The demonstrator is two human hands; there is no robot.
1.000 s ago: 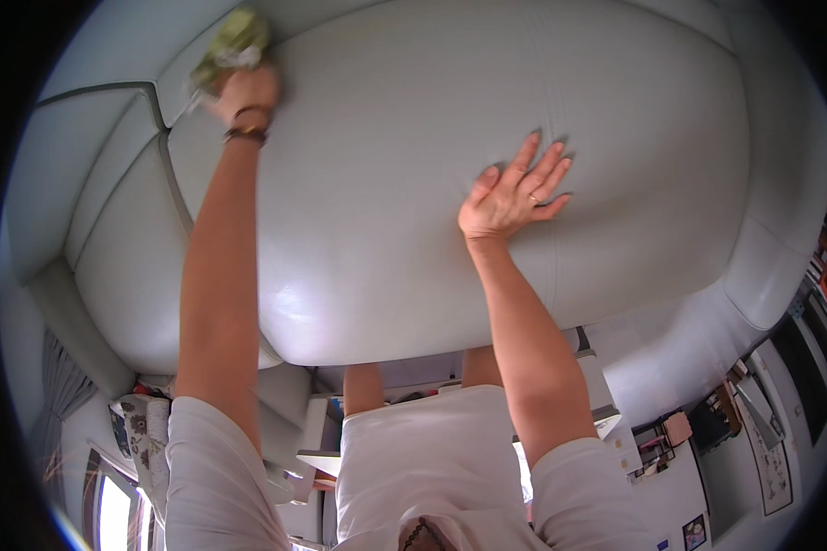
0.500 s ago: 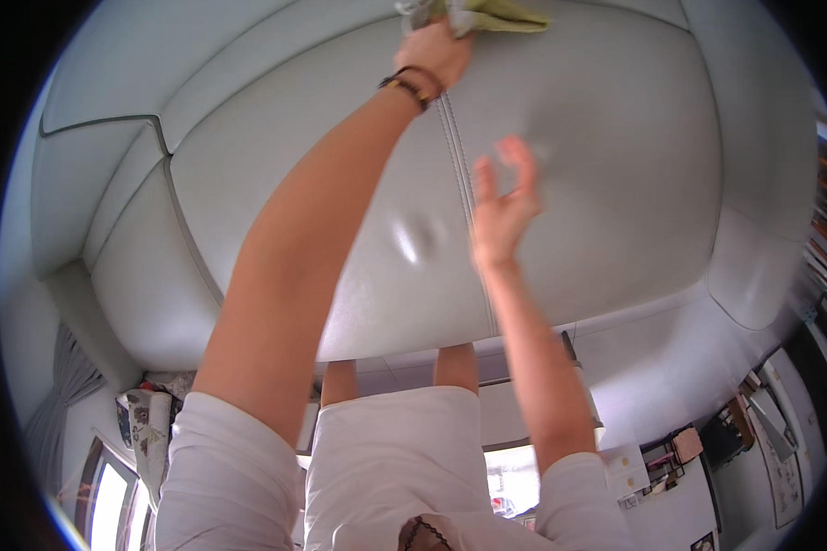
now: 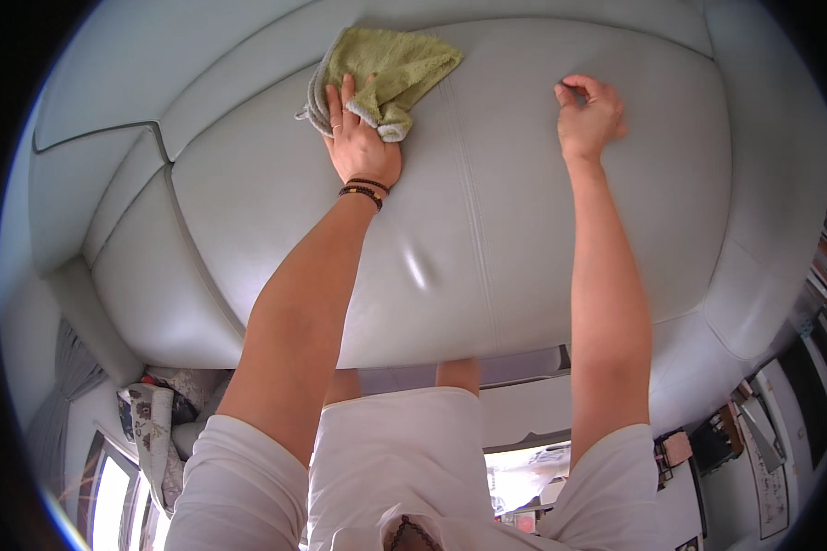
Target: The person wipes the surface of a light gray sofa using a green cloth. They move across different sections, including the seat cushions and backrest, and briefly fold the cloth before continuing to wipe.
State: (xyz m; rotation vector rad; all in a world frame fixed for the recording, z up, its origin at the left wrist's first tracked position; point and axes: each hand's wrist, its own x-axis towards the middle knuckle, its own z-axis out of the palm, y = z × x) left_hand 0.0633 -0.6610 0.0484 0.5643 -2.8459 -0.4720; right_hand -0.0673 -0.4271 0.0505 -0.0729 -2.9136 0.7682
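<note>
A green terry cloth [image 3: 386, 69] with a pale grey edge lies crumpled on the grey leather sofa seat [image 3: 542, 230]. My left hand [image 3: 360, 142] presses down on the near left part of the cloth, its fingers stretched over it and a fold bunched by the thumb. Farther right, my right hand [image 3: 590, 119] is raised over the seat, thumb and fingers pinched together. A small dark thing [image 3: 561, 86] shows at those fingertips, too small to name.
The sofa's backrest [image 3: 239, 55] curves along the far side, with a side section [image 3: 147, 239] at left. A stitched seam runs down the seat. Patterned fabric [image 3: 152, 422] hangs at lower left, near a grey curtain [image 3: 69, 376]. Shelves with objects stand at far right.
My left hand has come back nearer and to the left with the cloth. My right hand has moved right and farther out, its fingers going from spread to pinched.
</note>
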